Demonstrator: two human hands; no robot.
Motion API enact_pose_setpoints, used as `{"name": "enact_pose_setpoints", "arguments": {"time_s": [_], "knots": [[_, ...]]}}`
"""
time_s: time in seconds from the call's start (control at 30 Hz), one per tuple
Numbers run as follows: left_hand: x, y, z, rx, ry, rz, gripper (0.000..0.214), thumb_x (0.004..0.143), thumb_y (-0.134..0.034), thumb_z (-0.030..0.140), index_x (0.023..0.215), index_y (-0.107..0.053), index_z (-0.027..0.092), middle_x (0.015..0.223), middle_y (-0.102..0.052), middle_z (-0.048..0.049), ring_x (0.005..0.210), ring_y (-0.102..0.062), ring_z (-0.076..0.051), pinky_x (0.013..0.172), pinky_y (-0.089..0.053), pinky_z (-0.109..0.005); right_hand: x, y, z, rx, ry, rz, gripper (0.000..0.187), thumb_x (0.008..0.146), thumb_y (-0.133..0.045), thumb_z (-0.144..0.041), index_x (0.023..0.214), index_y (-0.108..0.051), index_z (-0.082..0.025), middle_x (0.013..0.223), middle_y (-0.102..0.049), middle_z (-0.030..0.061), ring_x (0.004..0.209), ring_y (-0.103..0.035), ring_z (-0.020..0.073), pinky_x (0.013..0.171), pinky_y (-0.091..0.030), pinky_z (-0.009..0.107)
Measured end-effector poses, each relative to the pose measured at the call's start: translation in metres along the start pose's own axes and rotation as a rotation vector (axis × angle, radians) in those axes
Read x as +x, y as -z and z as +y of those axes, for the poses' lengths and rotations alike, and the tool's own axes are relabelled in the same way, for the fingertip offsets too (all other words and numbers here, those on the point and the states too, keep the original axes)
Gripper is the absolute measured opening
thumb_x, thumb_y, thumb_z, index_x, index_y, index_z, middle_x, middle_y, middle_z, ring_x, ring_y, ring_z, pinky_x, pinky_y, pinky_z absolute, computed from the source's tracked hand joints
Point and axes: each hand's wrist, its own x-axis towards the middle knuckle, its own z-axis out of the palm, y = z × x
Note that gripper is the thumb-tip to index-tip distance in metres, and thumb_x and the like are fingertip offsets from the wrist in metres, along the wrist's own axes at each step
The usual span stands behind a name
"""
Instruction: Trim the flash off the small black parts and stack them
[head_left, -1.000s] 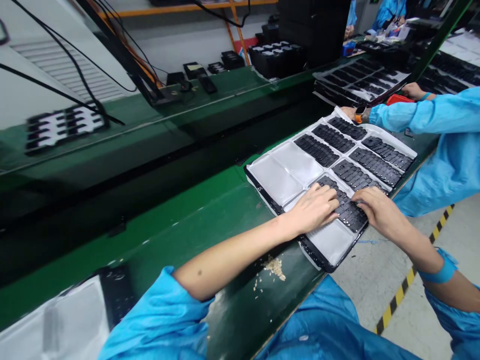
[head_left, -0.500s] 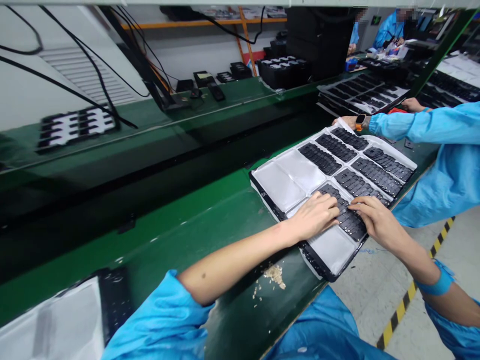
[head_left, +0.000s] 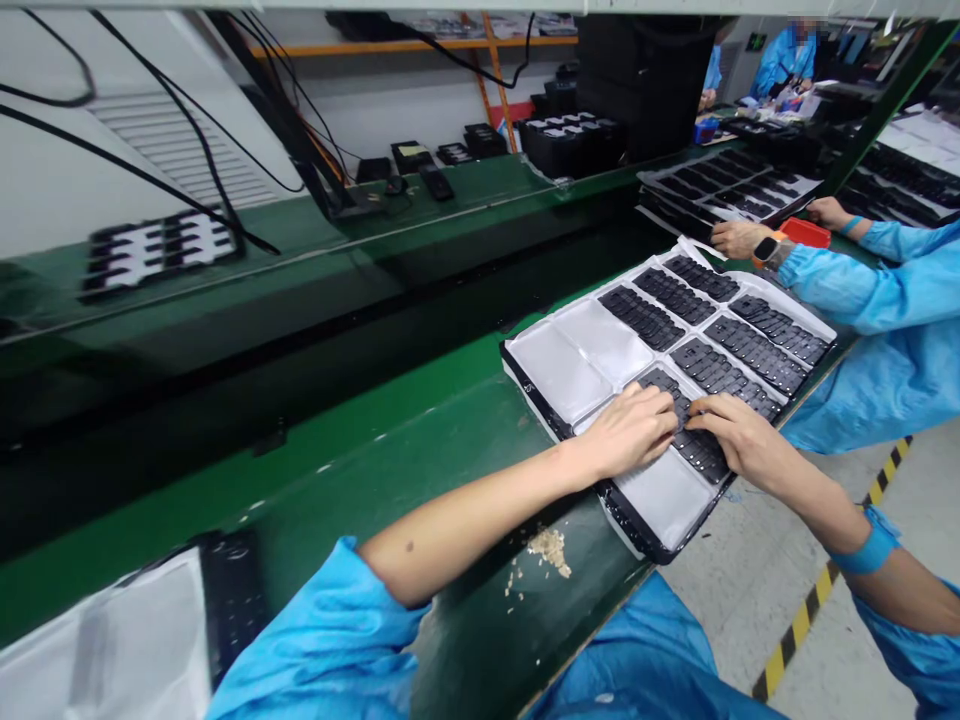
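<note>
A white compartment tray [head_left: 570, 375] lies on the green bench, over a black tray beneath it. Several of its pockets hold rows of small black parts [head_left: 739, 345]; the two pockets at its far left are bare. My left hand [head_left: 630, 430] rests knuckles up on the near row of parts, fingers curled onto them. My right hand [head_left: 731, 435] meets it from the right, fingertips pinched on the same row. What the fingers grip is too small to name.
A co-worker in a blue sleeve [head_left: 862, 285], wearing an orange-strapped watch, reaches towards a second tray [head_left: 720, 185] behind mine. A dark conveyor channel [head_left: 300, 350] runs along the bench. Crumbs [head_left: 547, 548] lie near my elbow. A bagged tray [head_left: 112, 640] sits at bottom left.
My right hand has slid left along the row until its fingers meet my left hand. The co-worker's hand has drawn back off my tray's far corner. The view has shifted slightly.
</note>
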Motion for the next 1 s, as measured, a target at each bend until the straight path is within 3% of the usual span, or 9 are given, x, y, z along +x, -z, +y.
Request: {"name": "enact_pose_setpoints", "arguments": {"time_s": [0.47,0.7,1.0], "knots": [[0.002,0.004,0.006,0.133,-0.002,-0.033,0.021,0.107,-0.052,0.021,0.099,-0.070,0.014,0.107,-0.069,-0.0111,0.098,-0.060,-0.025,0.086,-0.042,-0.041,0.003,0.005,0.005,0.052,0.042,-0.005,0.040,0.097,-0.039,0.003,0.107,-0.068,-0.023,0.118,-0.072,0.0129,0.108,-0.066,0.0284,0.092,-0.058,0.046],[0.003,0.006,0.011,0.152,0.062,-0.066,0.018,0.105,-0.057,0.024,0.100,-0.070,0.013,0.107,-0.069,-0.0120,0.101,-0.062,-0.027,0.089,-0.043,-0.042,0.005,0.003,0.005,0.031,0.081,-0.009,0.037,0.102,-0.040,0.001,0.115,-0.067,-0.019,0.115,-0.072,0.0129,0.102,-0.063,0.0275,0.091,-0.055,0.045],[0.010,0.008,0.025,0.299,0.066,-0.096,0.024,0.109,-0.045,0.015,0.100,-0.067,0.012,0.101,-0.069,-0.0116,0.100,-0.064,-0.028,0.088,-0.041,-0.042,0.007,-0.001,0.009,0.024,0.077,-0.019,0.038,0.100,-0.040,0.004,0.110,-0.067,-0.021,0.112,-0.071,0.0118,0.101,-0.060,0.0278,0.091,-0.052,0.045]]}}
